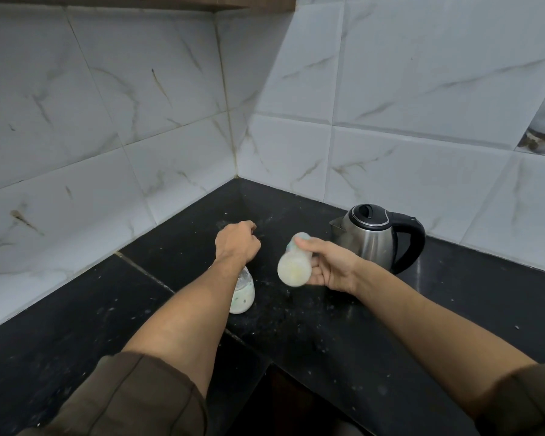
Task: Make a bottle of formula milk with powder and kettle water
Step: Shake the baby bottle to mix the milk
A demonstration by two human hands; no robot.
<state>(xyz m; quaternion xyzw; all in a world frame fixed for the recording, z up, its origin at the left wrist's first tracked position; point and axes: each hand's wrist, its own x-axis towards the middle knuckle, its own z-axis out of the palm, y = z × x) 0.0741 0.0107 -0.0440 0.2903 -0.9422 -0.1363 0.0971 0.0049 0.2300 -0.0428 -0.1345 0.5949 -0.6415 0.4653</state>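
Black speckled counter, white veined wall tiles, steel kettle

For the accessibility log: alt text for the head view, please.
The right hand holds a blurred, tilted bottle of milky liquid above the black counter; the left hand curls over a second bottle. A kettle stands behind.

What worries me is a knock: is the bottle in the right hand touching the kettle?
Apart. The head view shows a strip of dark counter between the bottle, held in the right hand, and the kettle.
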